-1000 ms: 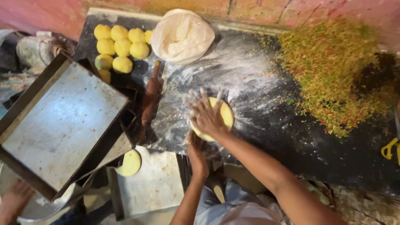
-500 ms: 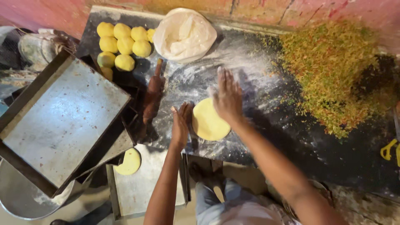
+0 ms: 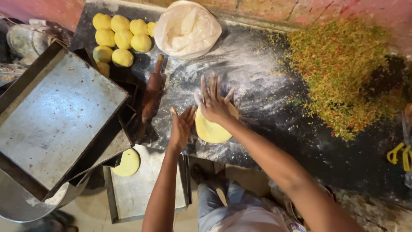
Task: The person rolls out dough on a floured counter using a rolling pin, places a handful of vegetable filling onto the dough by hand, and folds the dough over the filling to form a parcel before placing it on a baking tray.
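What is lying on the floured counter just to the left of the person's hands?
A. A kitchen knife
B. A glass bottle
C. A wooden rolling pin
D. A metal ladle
C: a brown wooden rolling pin lies on the dark floured counter, just left of the left hand, while the right hand presses on the flat yellow dough disc.

- The right hand (image 3: 213, 103) is laid flat, palm down, its fingers (image 3: 211, 86) spread wide
- The left hand (image 3: 181, 127) is held upright on edge, fingers together
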